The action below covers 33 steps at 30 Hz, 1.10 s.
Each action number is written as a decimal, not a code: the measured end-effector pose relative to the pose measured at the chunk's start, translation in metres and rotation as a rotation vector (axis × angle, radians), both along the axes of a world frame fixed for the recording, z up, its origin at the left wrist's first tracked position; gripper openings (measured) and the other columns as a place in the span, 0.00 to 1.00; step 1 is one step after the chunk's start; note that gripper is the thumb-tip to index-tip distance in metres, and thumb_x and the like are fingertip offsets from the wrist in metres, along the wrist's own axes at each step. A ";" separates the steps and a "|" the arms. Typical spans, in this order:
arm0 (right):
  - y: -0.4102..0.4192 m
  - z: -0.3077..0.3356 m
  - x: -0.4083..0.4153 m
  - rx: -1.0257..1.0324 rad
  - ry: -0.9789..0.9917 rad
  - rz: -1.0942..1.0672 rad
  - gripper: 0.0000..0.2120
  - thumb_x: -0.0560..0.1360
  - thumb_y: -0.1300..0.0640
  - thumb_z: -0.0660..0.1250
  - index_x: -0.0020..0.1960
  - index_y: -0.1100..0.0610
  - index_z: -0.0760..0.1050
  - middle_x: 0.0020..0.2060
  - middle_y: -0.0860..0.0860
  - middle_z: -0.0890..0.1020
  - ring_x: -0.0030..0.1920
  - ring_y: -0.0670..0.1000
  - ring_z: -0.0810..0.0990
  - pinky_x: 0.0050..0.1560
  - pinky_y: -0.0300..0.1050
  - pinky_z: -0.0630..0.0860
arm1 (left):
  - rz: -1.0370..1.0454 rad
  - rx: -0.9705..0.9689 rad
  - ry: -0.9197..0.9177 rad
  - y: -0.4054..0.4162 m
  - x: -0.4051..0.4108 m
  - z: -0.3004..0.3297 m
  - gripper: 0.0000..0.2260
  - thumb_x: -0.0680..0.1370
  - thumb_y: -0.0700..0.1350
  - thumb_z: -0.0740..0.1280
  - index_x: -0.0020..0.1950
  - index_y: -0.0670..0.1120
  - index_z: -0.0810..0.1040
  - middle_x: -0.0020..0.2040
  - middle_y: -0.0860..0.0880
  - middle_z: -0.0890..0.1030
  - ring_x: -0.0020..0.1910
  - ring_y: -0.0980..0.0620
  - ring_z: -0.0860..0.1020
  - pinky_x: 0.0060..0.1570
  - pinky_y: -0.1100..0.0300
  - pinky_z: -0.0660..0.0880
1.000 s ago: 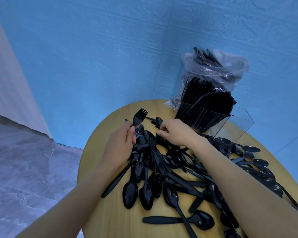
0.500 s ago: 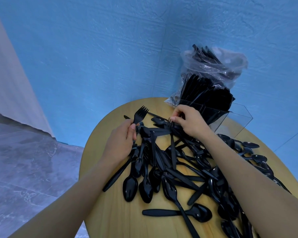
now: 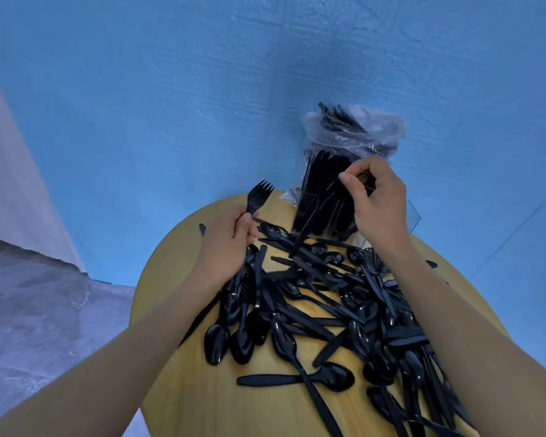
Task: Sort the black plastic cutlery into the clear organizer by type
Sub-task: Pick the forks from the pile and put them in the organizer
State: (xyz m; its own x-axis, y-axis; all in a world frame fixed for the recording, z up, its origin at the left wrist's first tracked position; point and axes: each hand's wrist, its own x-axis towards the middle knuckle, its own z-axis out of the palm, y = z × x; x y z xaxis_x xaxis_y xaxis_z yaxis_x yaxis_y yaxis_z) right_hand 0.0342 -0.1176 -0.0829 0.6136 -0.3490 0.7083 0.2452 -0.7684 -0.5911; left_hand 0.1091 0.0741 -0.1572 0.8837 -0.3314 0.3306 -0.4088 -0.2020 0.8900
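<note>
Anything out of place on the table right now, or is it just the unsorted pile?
Mostly just the pile. One small black piece lies alone on the table, left of the left hand; it may be a broken fragment, but that's too small to tell.

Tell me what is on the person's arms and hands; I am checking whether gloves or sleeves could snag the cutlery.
Nothing that shows: the left hand and right hand are bare, with no gloves, rings or watch in view. Both forearms are uncovered right down to the frame edge, so no sleeve is visible.
</note>
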 end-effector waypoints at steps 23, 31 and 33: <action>0.059 -0.018 -0.084 0.278 0.181 -0.058 0.04 0.79 0.58 0.61 0.47 0.54 0.75 0.36 0.45 0.75 0.34 0.37 0.72 0.37 0.28 0.68 | -0.323 -0.131 0.188 -0.016 -0.128 0.016 0.09 0.83 0.44 0.53 0.47 0.45 0.70 0.35 0.50 0.72 0.27 0.59 0.66 0.28 0.67 0.64; 0.082 -0.035 -0.102 0.857 0.263 0.131 0.23 0.77 0.71 0.52 0.64 0.53 0.71 0.51 0.49 0.75 0.56 0.52 0.75 0.65 0.53 0.71 | -0.323 -0.112 0.416 -0.009 -0.143 0.005 0.09 0.83 0.42 0.53 0.55 0.43 0.72 0.40 0.45 0.75 0.37 0.53 0.77 0.35 0.65 0.77; 0.086 -0.045 -0.106 0.757 0.248 0.110 0.23 0.78 0.70 0.54 0.62 0.46 0.71 0.52 0.49 0.76 0.55 0.50 0.77 0.61 0.48 0.74 | -0.347 -0.131 0.478 -0.008 -0.150 0.005 0.09 0.83 0.43 0.53 0.57 0.43 0.71 0.43 0.41 0.78 0.38 0.51 0.80 0.36 0.63 0.79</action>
State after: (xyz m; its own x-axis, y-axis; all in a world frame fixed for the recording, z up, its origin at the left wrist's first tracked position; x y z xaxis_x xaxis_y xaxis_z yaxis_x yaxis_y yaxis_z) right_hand -0.0716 -0.0319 -0.1279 0.7808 -0.6083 0.1426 0.0900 -0.1163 -0.9891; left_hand -0.0407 0.0661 -0.1519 0.7922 -0.6099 -0.0188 0.0202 -0.0045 0.9998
